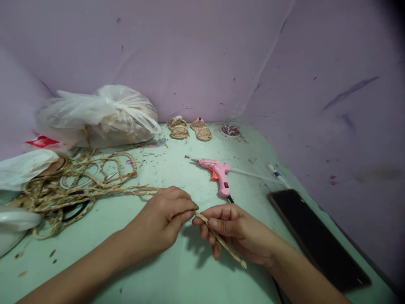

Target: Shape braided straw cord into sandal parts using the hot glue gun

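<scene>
Both hands hold one braided straw cord (pixel 226 246) above the green table. My left hand (pixel 166 215) pinches it between thumb and fingers. Just to the right, my right hand (pixel 232 230) grips the same cord, thumb on top, and the loose end slants down past the palm. From behind my left hand the cord runs left into a tangled heap of braided cord (pixel 104 185). Beyond my hands a pink glue gun (pixel 218 171) lies on its side, a clear glue stick in its back and its nozzle pointing left.
A tied plastic bag (pixel 104 116) stands at the back left. Two small woven slipper shapes (pixel 179 128) and a dish of red and silvery bits (pixel 230 130) sit near the wall. On the right lie a dark phone-like slab (pixel 316 236) and a white pen (pixel 278 175).
</scene>
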`<state>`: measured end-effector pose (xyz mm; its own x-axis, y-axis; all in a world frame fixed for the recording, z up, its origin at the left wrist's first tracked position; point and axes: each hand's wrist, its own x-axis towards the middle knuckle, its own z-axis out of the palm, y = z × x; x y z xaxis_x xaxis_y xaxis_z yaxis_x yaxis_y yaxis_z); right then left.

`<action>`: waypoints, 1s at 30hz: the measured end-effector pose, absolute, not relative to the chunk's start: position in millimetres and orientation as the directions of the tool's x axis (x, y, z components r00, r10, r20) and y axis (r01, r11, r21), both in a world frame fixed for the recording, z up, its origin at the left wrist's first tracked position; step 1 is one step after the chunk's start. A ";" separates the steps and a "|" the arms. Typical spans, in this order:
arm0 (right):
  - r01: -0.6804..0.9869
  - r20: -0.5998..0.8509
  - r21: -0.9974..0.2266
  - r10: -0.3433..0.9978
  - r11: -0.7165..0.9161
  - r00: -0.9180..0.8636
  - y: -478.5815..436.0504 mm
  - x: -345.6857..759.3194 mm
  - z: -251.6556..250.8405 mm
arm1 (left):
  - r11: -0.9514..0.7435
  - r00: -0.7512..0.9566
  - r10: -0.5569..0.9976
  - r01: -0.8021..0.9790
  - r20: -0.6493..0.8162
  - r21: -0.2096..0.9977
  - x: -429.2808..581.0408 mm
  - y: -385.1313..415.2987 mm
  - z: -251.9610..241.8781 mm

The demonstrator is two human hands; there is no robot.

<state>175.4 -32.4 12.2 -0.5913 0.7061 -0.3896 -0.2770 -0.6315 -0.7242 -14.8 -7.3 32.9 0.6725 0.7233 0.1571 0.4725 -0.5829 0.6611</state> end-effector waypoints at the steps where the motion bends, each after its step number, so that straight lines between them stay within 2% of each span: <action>1: -0.273 -0.388 -0.725 0.702 -0.633 -0.598 -32.3 176.3 12.2 | -0.578 0.671 0.725 0.470 0.156 0.668 -14.6 -6.9 32.7; 5: -0.162 -0.393 -0.783 0.680 -0.600 -0.618 -28.4 185.5 16.4 | -0.442 0.548 0.835 0.624 0.042 0.644 -16.2 -7.2 36.4; 7: -0.136 -0.406 -0.823 0.738 -0.552 -0.539 -24.1 192.3 20.0 | -0.307 0.431 0.901 0.711 -0.047 0.633 -17.3 -7.7 39.3; 9: -0.197 -0.402 -0.841 0.826 -0.503 -0.394 -19.6 197.8 22.4 | -0.194 0.363 0.921 0.740 -0.140 0.644 -17.3 -8.2 41.4; 12: -0.344 -0.362 -0.832 0.896 -0.435 -0.256 -14.9 200.3 22.1 | -0.107 0.383 0.887 0.715 -0.258 0.691 -14.1 -10.7 41.2; 16: -0.424 -0.348 -0.810 0.914 -0.404 -0.207 -14.1 195.1 17.8 | -0.078 0.435 0.846 0.674 -0.308 0.735 -7.5 -17.6 35.7; 24: -0.467 -0.438 -0.747 0.879 -0.473 -0.190 -17.8 188.7 14.9 | -0.108 0.451 0.829 0.710 -0.331 0.696 -4.2 -20.2 25.9; 30: -0.487 -0.447 -0.728 0.873 -0.482 -0.196 -17.5 187.3 12.7 | -0.127 0.459 0.822 0.725 -0.337 0.676 -4.9 -21.1 23.8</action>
